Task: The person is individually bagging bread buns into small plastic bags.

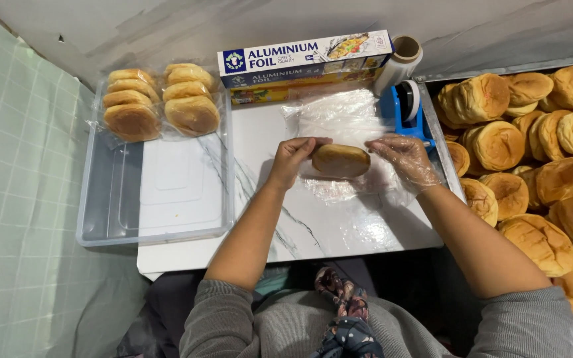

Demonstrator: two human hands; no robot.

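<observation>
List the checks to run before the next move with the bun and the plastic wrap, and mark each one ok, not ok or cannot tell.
1. Bun sits on the plastic wrap sheet: ok.
2. Left hand on the bun's left end: ok.
3. Right hand, in a thin clear glove, at the bun's right end: ok.
4. Sheet cut free from the roll: cannot tell.
5. Clear tray has bare floor in front of the wrapped buns: ok.
6. Tape dispenser close by the right hand: ok.
</observation>
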